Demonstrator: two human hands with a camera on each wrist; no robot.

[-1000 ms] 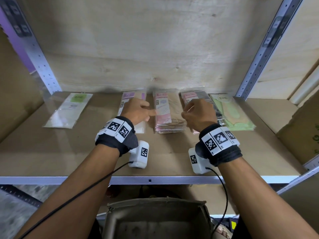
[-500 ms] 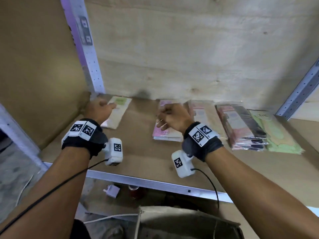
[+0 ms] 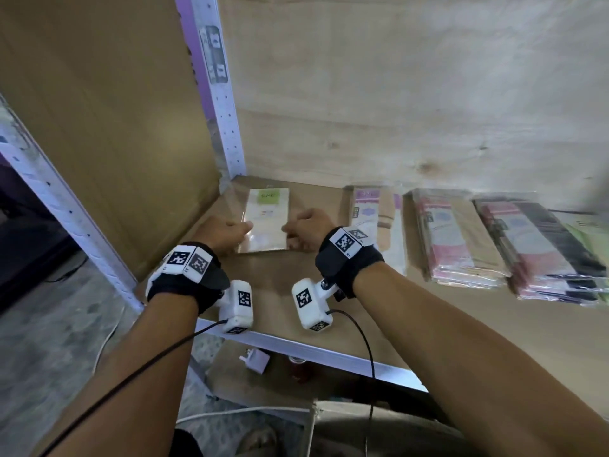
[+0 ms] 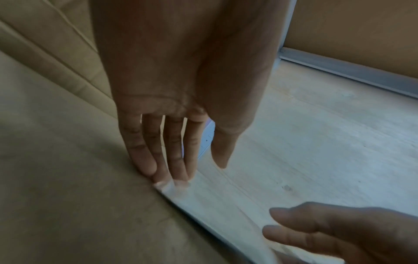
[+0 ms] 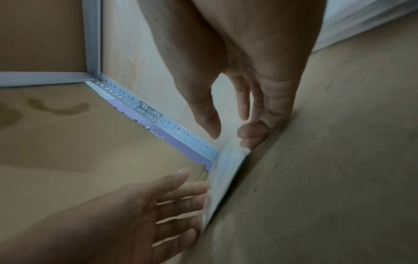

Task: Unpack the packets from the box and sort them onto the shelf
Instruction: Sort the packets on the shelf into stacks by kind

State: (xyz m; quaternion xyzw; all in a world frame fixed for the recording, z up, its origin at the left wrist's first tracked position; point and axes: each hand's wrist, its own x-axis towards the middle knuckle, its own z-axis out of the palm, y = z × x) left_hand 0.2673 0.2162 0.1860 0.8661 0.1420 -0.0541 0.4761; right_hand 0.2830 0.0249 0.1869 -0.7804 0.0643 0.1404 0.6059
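Note:
A flat clear packet with a green label [image 3: 267, 222] lies on the brown shelf board [image 3: 280, 285] near its left back corner. My left hand [image 3: 244, 227] is at the packet's left edge. In the left wrist view its straight fingertips [image 4: 178, 178] touch the packet's corner [image 4: 169, 187]. My right hand [image 3: 290, 229] is at the packet's right edge; in the right wrist view its bent fingers [image 5: 251, 135] press against the packet's edge [image 5: 228, 164], thumb apart. Neither hand grips the packet.
To the right lie a purple-labelled packet [image 3: 375, 219], a pink and beige stack [image 3: 458, 239], a pink and black stack [image 3: 540, 252] and green packets [image 3: 593, 232]. A perforated upright [image 3: 217, 94] and a cardboard side wall [image 3: 115, 127] close the left. The box [image 3: 379, 433] sits below.
Both hands and my view have moved left, away from the middle stacks. The right hand left the purple-labelled packet and now stands at the green-labelled packet's right edge, opposite the left hand.

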